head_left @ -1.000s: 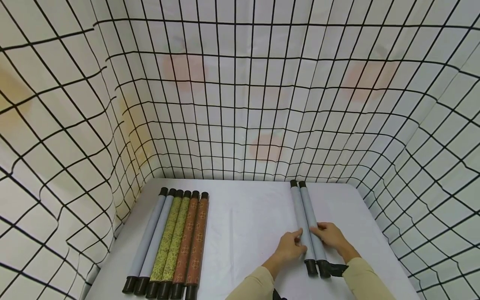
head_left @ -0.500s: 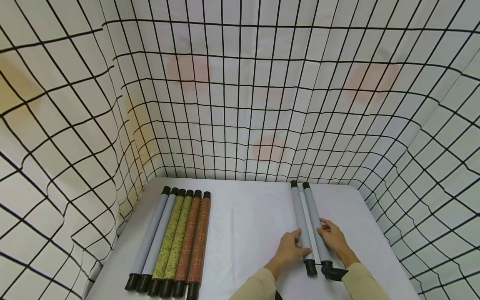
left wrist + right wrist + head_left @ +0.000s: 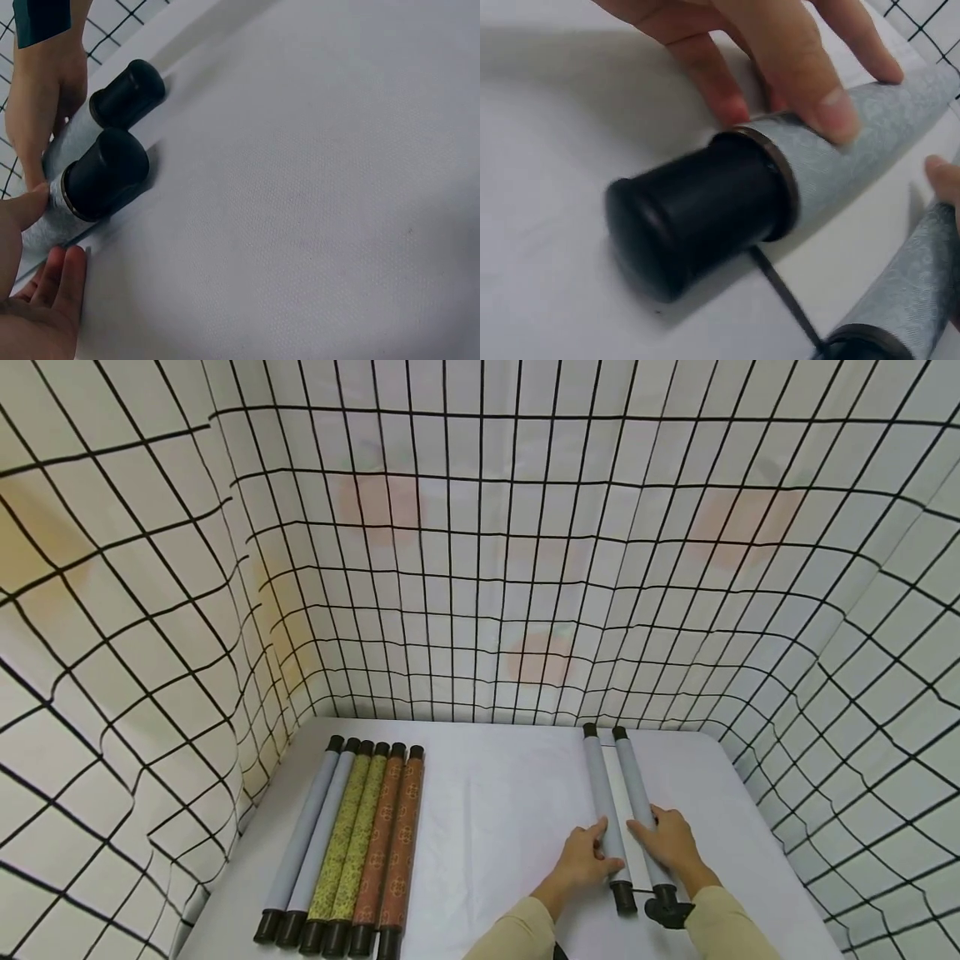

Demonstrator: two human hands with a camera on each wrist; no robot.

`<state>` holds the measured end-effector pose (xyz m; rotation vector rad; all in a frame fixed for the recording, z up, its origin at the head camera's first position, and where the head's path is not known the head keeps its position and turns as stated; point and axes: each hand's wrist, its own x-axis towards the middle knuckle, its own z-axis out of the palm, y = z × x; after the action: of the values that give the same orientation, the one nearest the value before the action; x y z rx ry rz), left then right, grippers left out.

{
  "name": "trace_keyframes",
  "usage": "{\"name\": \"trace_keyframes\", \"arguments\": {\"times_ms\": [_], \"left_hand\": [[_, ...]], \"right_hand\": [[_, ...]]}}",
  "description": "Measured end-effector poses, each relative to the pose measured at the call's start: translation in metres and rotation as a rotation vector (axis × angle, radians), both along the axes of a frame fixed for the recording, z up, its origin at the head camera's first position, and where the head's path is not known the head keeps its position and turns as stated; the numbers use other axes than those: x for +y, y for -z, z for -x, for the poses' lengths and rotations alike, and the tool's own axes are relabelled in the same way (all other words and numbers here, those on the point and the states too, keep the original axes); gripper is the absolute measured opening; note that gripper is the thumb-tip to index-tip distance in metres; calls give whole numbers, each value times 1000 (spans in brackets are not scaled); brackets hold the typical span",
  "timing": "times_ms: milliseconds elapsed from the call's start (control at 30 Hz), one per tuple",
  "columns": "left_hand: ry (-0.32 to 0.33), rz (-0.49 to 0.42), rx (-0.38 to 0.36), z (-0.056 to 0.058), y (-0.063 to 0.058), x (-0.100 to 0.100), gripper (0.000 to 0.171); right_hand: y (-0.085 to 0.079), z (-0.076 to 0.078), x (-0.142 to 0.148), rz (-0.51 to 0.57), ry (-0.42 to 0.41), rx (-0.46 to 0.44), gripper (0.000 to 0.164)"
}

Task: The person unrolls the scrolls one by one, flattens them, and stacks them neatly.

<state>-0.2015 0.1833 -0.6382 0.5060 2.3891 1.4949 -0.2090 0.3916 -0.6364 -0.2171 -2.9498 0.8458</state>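
Observation:
A grey-blue scroll lies lengthwise at the table's right, wound on two black-capped rollers. A pale strip (image 3: 619,777) shows in the gap between them. My left hand (image 3: 585,857) grips the left roller (image 3: 602,789) near its lower end. In the left wrist view its thumb presses on top of that roller, with fingers (image 3: 69,281) along the side. My right hand (image 3: 669,842) holds the right roller (image 3: 633,772), thumb on top and fingers on the outer side. A thin dark bar or cord (image 3: 787,292) spans the rollers' lower ends in the right wrist view.
On the left of the white table (image 3: 495,793) several more rollers lie side by side: a grey-blue pair (image 3: 311,822), a yellow-green pair (image 3: 348,835) and a red-brown pair (image 3: 390,839), all black-capped. Black wire mesh (image 3: 480,560) surrounds the table at the back and sides.
The right roller has moved rightward with my right hand, away from the left one. The rollers lay side by side before; now a pale strip shows between them. My left hand stays nearly still.

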Motion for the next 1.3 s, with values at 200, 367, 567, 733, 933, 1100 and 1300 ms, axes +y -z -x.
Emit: {"name": "trace_keyframes", "arguments": {"times_ms": [200, 367, 567, 733, 933, 1100, 1300], "left_hand": [[15, -11, -8, 2, 2, 0, 76], [22, 20, 17, 3, -1, -3, 68], [62, 104, 56, 3, -5, -7, 67], [30, 106, 70, 1, -3, -10, 66], [-61, 144, 122, 1, 1, -9, 70], [-99, 46, 64, 4, 3, -12, 68], [-119, -30, 8, 3, 3, -16, 66]], "right_hand": [[-4, 1, 6, 17, -26, 10, 60], [-4, 5, 6, 46, -46, -44, 57], [-3, 6, 8, 45, -56, -93, 68], [-1, 7, 11, 43, -20, -90, 67], [0, 7, 10, 15, 10, -101, 72], [-6, 7, 15, 3, -9, -112, 81], [-8, 4, 23, 94, 55, -147, 76]]}}
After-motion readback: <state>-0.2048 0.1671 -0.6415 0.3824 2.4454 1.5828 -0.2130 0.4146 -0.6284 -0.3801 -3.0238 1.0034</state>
